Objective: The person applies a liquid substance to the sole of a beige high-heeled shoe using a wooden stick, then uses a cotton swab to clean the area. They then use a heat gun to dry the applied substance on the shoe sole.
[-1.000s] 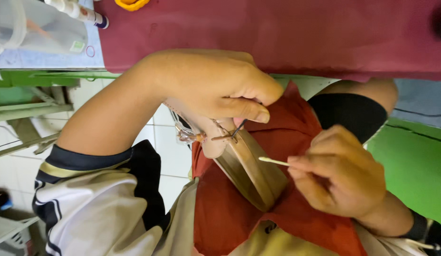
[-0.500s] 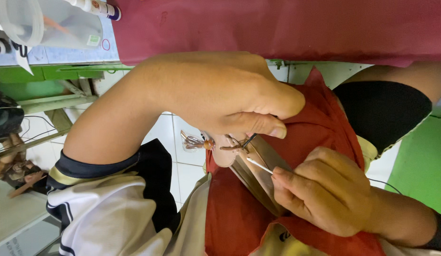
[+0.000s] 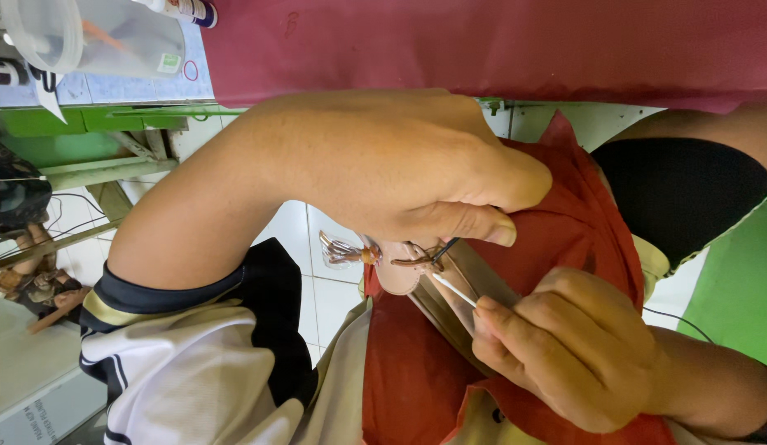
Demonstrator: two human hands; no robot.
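At the far left, up on the desk [image 3: 136,86], stands a clear plastic container [image 3: 87,37]. It sits well apart from the hands, beside the maroon cloth [image 3: 482,41] that covers the rest of the desk top. Below it there is white tiled floor [image 3: 301,239], and a white and black sleeve [image 3: 194,346] runs up into the person's forearm.

The left hand [image 3: 400,173] curls over from above. Its grip is clenched around the top end of a tan leather piece [image 3: 474,301], with the thumb pressed flat along the upper edge. A small coppery metal ornament [image 3: 346,251] sticks out past the fingers to the left, and a short dark thread [image 3: 445,247] shows just under the thumb. The hand seems to be held this way to pin the piece steady and leave its edge bare on the side facing the other hand.

The leather piece lies slanted across the person's lap, resting on a red apron [image 3: 400,379], not on the desk. That keeps it close to the body and under both hands.

Further right, the right hand [image 3: 573,354] comes in from below. Its grip is pinched shut on a thin white stick [image 3: 453,290], held near the back end like a pen. The tip of the stick touches the leather just beside the left thumb, and the low, pen-like hold looks suited to fine, small strokes. A black-clad knee [image 3: 680,189] rises behind it.
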